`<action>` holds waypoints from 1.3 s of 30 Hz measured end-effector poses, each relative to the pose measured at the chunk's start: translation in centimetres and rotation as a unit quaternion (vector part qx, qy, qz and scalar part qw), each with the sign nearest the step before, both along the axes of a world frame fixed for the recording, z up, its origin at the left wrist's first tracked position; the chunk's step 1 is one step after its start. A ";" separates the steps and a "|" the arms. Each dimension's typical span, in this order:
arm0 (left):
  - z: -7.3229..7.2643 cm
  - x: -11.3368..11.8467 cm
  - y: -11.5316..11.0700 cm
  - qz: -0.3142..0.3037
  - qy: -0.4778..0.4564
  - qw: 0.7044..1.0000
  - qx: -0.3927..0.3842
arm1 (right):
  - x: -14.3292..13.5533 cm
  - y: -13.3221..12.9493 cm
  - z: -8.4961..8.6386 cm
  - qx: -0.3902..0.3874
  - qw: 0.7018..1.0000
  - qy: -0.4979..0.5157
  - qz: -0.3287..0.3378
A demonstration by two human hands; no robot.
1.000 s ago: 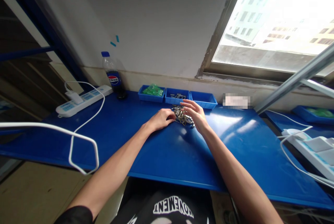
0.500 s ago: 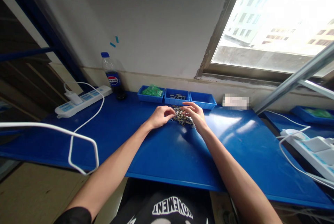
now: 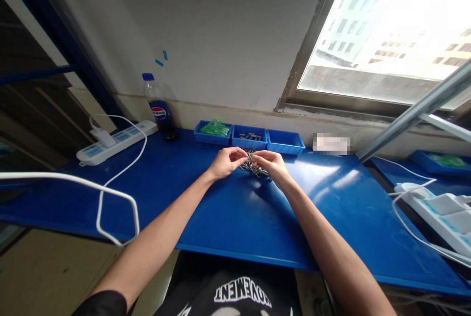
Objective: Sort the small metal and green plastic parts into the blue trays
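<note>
Table (image 3: 235,213): blue, spans the near ground.
Left hand (image 3: 225,164): thumb and fingertips drawn together at the pile; cannot tell whether they grip a part.
Right hand (image 3: 274,165): fingers bent towards the thumb, facing the left; grip likewise unclear.
Pile (image 3: 254,171): slender metal parts, loosely heaped on the table between and below the hands.
Risk: a brushing finger could scatter parts; a weak pinch could drop one.
Hidden: hands mask pile edges; single parts too small to distinguish.
Bins (image 3: 248,144): three beyond; middle contents indistinct.
Card (image 3: 332,144): pixelated, unreadable.
</note>
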State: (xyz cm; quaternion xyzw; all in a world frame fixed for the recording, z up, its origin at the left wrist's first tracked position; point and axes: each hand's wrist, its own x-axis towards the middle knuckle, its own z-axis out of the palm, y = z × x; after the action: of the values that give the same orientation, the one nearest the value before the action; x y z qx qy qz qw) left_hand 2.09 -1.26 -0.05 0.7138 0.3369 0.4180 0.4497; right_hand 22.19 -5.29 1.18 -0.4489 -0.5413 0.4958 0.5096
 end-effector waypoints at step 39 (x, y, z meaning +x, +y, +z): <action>0.8 0.4 -0.4 0.049 -0.089 0.990 -0.095 | 0.3 0.1 -0.5 0.004 1.000 0.020 0.006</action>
State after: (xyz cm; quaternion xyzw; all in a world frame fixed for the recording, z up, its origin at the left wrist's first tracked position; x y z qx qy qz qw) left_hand 2.51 -1.70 0.78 0.6107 0.3685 0.4673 0.5224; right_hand 22.49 -5.21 0.72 -0.4343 -0.5354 0.5054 0.5189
